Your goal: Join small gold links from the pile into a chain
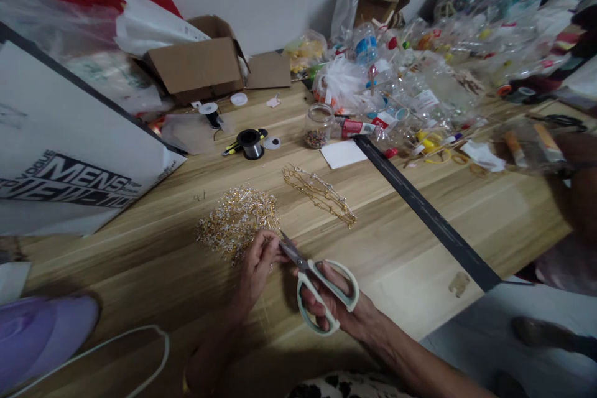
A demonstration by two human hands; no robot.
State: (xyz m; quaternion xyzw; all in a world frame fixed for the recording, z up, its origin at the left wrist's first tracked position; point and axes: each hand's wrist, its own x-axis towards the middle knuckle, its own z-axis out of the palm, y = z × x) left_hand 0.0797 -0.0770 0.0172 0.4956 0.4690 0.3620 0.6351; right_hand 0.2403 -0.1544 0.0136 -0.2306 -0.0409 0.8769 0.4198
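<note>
My right hand (333, 301) is closed around the white handles of a pair of scissors (304, 268), with fingers through the loops. The blades point up and left, their tips close to my left fingers. My left hand (259, 264) is closed in a pinch beside the blade tips; what it pinches is too small to make out. Just beyond my left hand lies a loose heap of small gold and silver beads or links (240, 217). Several thin gold chains (321, 196) lie stretched out to the right of the heap.
Behind the heap stand a wire spool (250, 144), a thread spool (211, 114) and a glass jar of beads (318, 127). A cardboard box (198, 65) and piled plastic bottles (420, 81) line the back. A printed white box (69, 149) stands left; another person's arm (581, 180) is at right.
</note>
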